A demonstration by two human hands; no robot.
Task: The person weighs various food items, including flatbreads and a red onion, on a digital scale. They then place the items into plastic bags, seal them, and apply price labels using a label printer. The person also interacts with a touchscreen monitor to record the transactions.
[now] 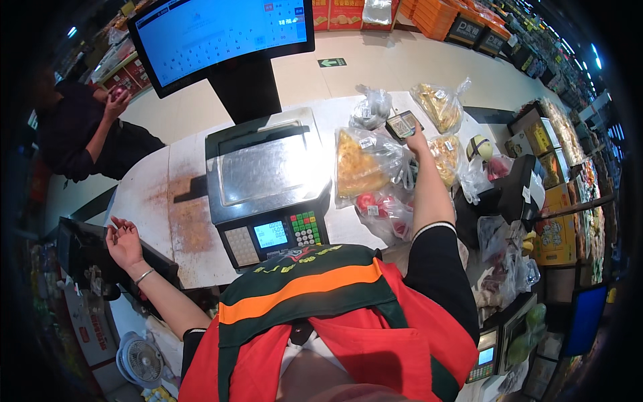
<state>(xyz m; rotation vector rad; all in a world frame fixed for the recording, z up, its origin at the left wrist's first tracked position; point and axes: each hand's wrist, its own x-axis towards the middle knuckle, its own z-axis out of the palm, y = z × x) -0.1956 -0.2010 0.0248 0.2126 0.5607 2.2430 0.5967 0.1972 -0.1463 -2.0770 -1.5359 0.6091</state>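
Observation:
My right hand (418,139) reaches over the counter, with its fingers on the right edge of a small dark flat board (402,124) bearing printed codes. Whether the fingers grip the board or only press on it is unclear. Around it lie clear plastic bags: one of yellow flat food (364,163), another of yellow pieces (438,108), a third (444,153) beside my wrist, and a bag of red produce (379,208). My left hand (124,241) is palm up with fingers apart, holding nothing, near the counter's left end.
A weighing scale (266,166) with a metal pan stands on the white counter (145,186), before a touchscreen monitor (221,40). At the left, a person (95,125) holds a round purple item (119,93). A pale melon (479,147) and a second scale (485,354) are on the right.

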